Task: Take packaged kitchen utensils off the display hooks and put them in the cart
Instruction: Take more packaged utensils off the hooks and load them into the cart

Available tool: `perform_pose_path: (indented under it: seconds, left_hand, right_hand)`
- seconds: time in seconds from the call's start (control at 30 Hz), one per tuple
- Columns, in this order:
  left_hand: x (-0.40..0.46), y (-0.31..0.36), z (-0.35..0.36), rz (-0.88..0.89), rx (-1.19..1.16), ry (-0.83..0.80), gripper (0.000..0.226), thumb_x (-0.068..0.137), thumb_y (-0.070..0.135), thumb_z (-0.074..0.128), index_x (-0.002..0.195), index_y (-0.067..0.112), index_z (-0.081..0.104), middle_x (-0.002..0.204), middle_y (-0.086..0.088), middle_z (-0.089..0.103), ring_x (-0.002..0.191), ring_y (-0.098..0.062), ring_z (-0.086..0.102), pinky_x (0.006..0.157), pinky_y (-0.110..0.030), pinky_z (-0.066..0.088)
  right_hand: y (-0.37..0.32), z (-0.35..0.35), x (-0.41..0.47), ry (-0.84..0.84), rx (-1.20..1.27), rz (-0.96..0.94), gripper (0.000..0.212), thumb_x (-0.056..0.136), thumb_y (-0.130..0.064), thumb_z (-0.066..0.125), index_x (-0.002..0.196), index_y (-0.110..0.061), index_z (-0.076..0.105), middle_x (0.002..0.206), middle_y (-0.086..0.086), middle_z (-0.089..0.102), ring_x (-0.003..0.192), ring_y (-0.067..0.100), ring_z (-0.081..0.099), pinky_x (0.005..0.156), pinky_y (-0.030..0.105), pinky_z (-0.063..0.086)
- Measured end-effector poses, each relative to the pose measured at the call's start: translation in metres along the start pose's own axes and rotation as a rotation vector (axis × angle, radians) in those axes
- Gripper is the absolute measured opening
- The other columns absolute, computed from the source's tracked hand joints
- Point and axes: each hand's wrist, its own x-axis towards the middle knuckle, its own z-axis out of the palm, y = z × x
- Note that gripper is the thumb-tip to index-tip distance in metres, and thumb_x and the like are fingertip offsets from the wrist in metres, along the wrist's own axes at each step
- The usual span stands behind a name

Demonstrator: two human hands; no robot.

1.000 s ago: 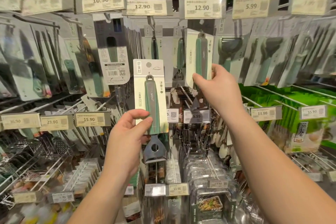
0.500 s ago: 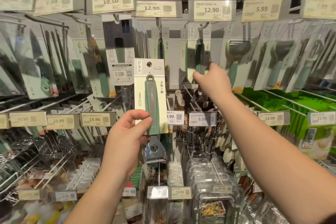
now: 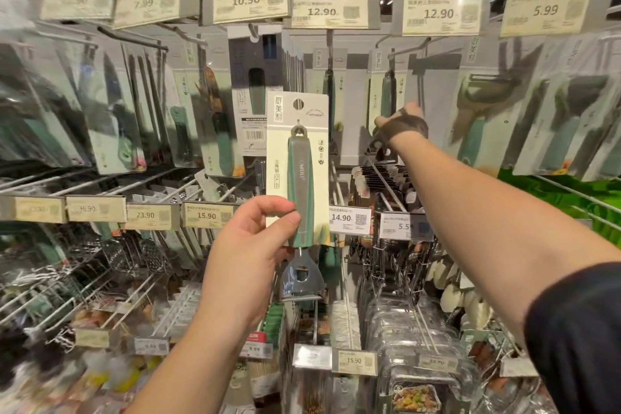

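My left hand (image 3: 248,255) pinches the lower edge of a packaged utensil (image 3: 300,175), a green-handled tool on a white card with its metal head hanging below. It holds the pack upright in front of the display. My right hand (image 3: 401,127) is stretched deep into the rack, in shadow. Its thumb and fingers close on the bottom of a similar green-handled pack (image 3: 387,91) hanging from a hook (image 3: 408,47) under a 12.90 tag. No cart is in view.
Rows of hooks carry many packaged utensils (image 3: 477,118), with price tags (image 3: 247,5) along the top and middle rails. Wire prongs (image 3: 386,175) stick out toward me below my right arm. Clear plastic containers (image 3: 416,339) fill the lower right.
My right hand has pushed farther back into the rack with the hanging pack, which now sits near the back of its hook. My left hand keeps its pack steady.
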Motion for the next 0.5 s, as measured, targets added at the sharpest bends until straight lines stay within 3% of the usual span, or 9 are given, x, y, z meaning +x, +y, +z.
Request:
perform_pose_path:
  seconds: [0.1, 0.2, 0.4, 0.5]
  left_hand:
    - [-0.001, 0.002, -0.002, 0.007, -0.001, 0.000, 0.027, 0.089, 0.014, 0.069, 0.075, 0.037, 0.071, 0.077, 0.010, 0.067, 0.071, -0.007, 0.060, 0.069, -0.027, 0.045]
    - [-0.001, 0.002, -0.004, 0.005, -0.006, 0.010, 0.025, 0.089, 0.014, 0.070, 0.075, 0.035, 0.071, 0.082, 0.004, 0.066, 0.076, -0.012, 0.059, 0.067, -0.026, 0.045]
    - [0.000, -0.001, -0.008, -0.001, 0.003, 0.035, 0.030, 0.089, 0.010, 0.069, 0.072, 0.035, 0.071, 0.081, 0.007, 0.067, 0.075, -0.012, 0.059, 0.067, -0.027, 0.043]
    - [0.000, -0.001, -0.009, -0.001, 0.007, 0.043, 0.031, 0.088, 0.009, 0.069, 0.071, 0.035, 0.071, 0.078, 0.010, 0.067, 0.073, -0.010, 0.060, 0.066, -0.026, 0.044]
  right_hand:
    - [0.002, 0.013, 0.020, 0.015, 0.045, 0.018, 0.055, 0.077, -0.035, 0.068, 0.122, -0.004, 0.054, 0.117, 0.012, 0.060, 0.096, 0.029, 0.063, 0.079, 0.040, 0.058]
    - [-0.002, 0.016, 0.025, 0.010, 0.049, 0.012, 0.051, 0.083, -0.033, 0.066, 0.122, -0.004, 0.055, 0.114, 0.012, 0.061, 0.086, 0.028, 0.064, 0.075, 0.037, 0.057]
    - [-0.003, 0.025, 0.039, 0.042, 0.115, 0.007, 0.050, 0.083, -0.029, 0.068, 0.124, -0.005, 0.053, 0.119, 0.012, 0.063, 0.091, 0.027, 0.068, 0.081, 0.043, 0.061]
    - [-0.005, 0.024, 0.032, 0.039, 0.119, 0.004, 0.053, 0.088, -0.022, 0.068, 0.133, -0.003, 0.046, 0.129, 0.012, 0.054, 0.103, 0.028, 0.064, 0.089, 0.042, 0.058]
